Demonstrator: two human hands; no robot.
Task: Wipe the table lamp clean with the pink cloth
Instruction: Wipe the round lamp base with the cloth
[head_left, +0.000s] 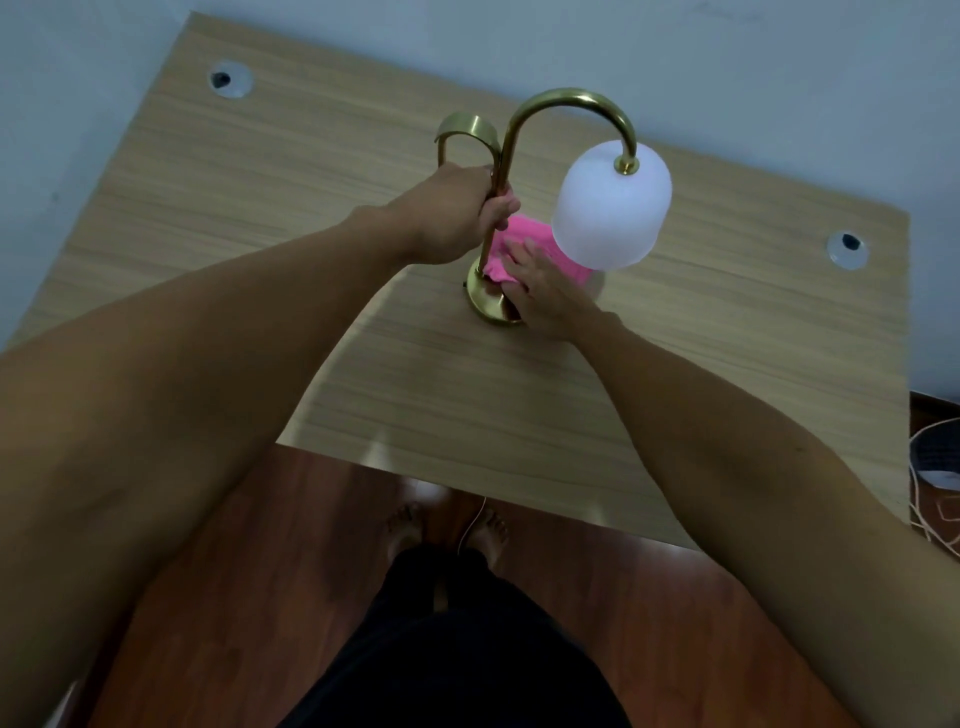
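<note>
A brass table lamp (566, 101) with a curved neck and a white frosted shade (610, 205) stands on the wooden table (291, 171). My left hand (457, 213) is wrapped around the lamp's upright stem, just above the round brass base (485, 304). The pink cloth (524, 244) lies bunched on the base, partly hidden under the shade. My right hand (545, 288) presses flat on the cloth with fingers spread, covering the near side of the base.
Two round cable holes (231, 79) (848, 249) sit at the table's far left and right. A wall runs behind the table. Cords and a dark object (935, 457) lie on the wooden floor at the right. My bare feet stand below the table's front edge.
</note>
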